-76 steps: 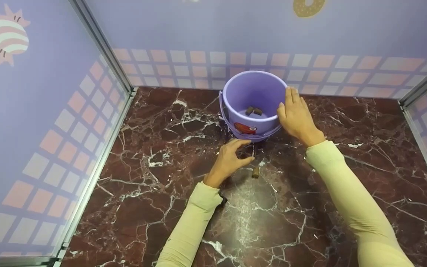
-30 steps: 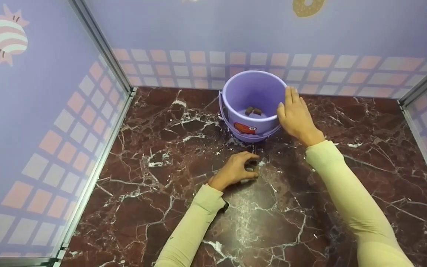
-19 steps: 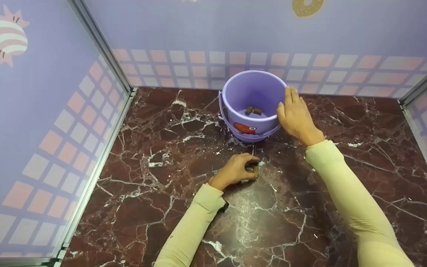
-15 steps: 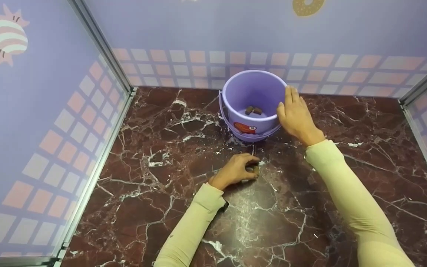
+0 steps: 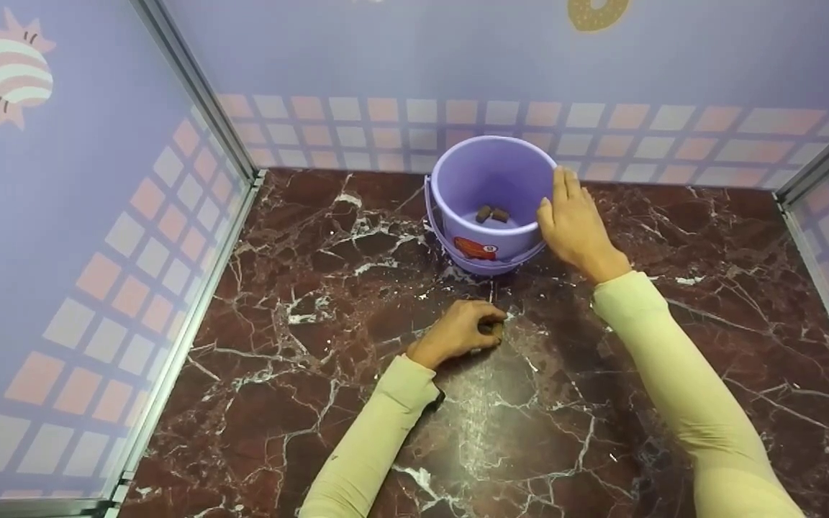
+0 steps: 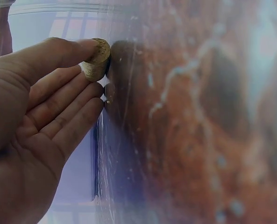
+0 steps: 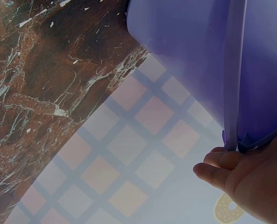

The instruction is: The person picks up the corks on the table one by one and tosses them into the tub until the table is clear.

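Note:
In the head view my left hand point(image 5: 458, 331) is low over the marble-patterned surface, in front of the purple bucket point(image 5: 483, 260). Thumb and fingers pinch a short brown cork-like cylinder point(image 6: 97, 60), which the left wrist view shows at the surface; the other fingers extend beside it. My right hand point(image 5: 578, 224) holds the bucket's rim at its right side, the thumb over the edge and the fingers along the outside. By the handle's hinge, the right wrist view shows fingers point(image 7: 213, 175). Two similar brown cylinders point(image 5: 492, 214) lie on the bucket's floor.
The bucket's handle point(image 5: 432, 208) hangs down in front. Behind the bucket rises a lilac wall point(image 5: 400, 50) with a checked band, and another wall point(image 5: 62, 216) closes the left side. Dark red marble-patterned surface point(image 5: 299, 403) spreads around the hands.
From beside the bucket's base, my left hand has moved toward me to the loose cylinder and taken it between thumb and fingers. My right hand and the bucket have stayed in place.

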The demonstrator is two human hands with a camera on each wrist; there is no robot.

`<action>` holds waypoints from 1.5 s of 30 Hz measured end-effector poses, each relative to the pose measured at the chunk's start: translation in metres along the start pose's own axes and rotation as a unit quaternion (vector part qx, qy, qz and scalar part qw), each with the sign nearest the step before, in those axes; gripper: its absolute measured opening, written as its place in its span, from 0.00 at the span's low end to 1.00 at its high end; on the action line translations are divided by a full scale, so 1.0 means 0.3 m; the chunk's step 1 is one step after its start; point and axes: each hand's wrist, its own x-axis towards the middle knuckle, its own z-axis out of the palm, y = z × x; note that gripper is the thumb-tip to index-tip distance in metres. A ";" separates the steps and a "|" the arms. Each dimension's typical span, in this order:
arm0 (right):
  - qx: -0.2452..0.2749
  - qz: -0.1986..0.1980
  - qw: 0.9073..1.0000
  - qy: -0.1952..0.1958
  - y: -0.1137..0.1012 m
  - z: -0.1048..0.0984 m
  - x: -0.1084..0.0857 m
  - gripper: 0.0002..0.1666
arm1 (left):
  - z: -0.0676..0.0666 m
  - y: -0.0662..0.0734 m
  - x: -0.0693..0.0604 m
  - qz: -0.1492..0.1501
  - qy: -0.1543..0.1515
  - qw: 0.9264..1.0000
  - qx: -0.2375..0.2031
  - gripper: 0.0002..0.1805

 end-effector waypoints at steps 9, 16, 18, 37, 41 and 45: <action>-0.001 -0.007 1.000 0.001 0.001 0.002 -0.001 0.40 | -0.001 0.009 -0.004 0.005 -0.003 1.000 0.008 0.20; 0.004 -0.006 1.000 0.005 0.001 0.002 0.000 0.41 | 0.002 0.006 -0.006 0.007 0.002 1.000 0.011 0.19; 0.003 -0.007 1.000 0.006 0.003 0.004 0.000 0.41 | 0.002 0.006 -0.006 0.006 0.005 1.000 0.009 0.19; 0.000 -0.014 1.000 0.012 0.003 0.006 0.001 0.40 | 0.000 -0.004 -0.010 0.030 0.067 0.997 -0.019 0.14; 0.000 -0.014 1.000 0.015 0.004 0.006 0.002 0.41 | -0.001 -0.004 -0.009 0.034 0.078 0.996 -0.012 0.13; 0.000 -0.012 1.000 0.015 0.005 0.006 0.003 0.41 | -0.003 -0.002 -0.008 0.023 0.083 0.996 -0.009 0.13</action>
